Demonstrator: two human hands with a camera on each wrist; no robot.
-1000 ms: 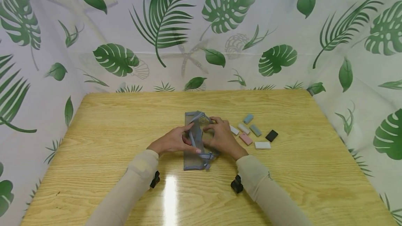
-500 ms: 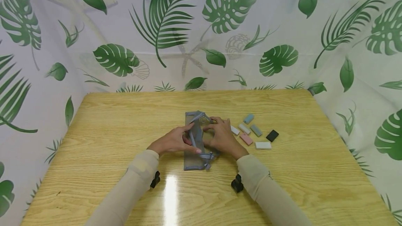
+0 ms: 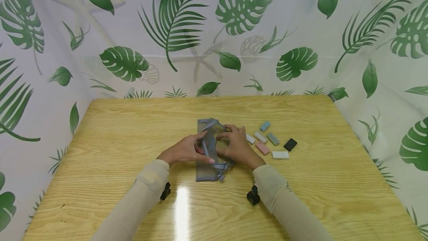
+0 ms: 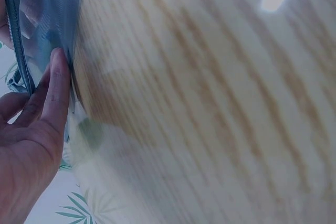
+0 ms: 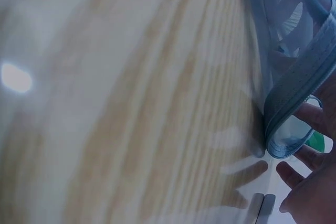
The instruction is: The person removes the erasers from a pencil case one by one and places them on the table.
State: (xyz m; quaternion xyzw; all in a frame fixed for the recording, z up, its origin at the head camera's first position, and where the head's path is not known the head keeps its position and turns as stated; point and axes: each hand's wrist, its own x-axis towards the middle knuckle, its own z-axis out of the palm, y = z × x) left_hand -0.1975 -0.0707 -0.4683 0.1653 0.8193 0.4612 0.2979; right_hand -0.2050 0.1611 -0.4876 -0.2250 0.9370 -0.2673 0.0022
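A blue-grey mesh zip pouch [image 3: 205, 173] lies at the middle of the table, its mouth spread apart. My left hand [image 3: 183, 150] holds the left edge of the mouth, index finger and thumb far apart along it. In the left wrist view, the hand [image 4: 34, 145] has fingers on both sides of the pouch's mesh [image 4: 58, 3], near the zip. From the right, my right hand [image 3: 240, 148] grips the opposite edge. The right wrist view shows its fingers [image 5: 312, 116] around the bound edge of the pouch [image 5: 296, 85]. Fingertips inside the pouch are partly hidden.
Right of the pouch lie several small eraser-like blocks: blue [image 3: 265, 126], grey [image 3: 272, 139], pink [image 3: 262, 147], off-white [image 3: 260, 137], white [image 3: 280, 155] and black [image 3: 290, 144]. Another white block [image 3: 250, 139] sits close beside my right hand. A leaf-print cloth [image 3: 207, 66] stands behind the table.
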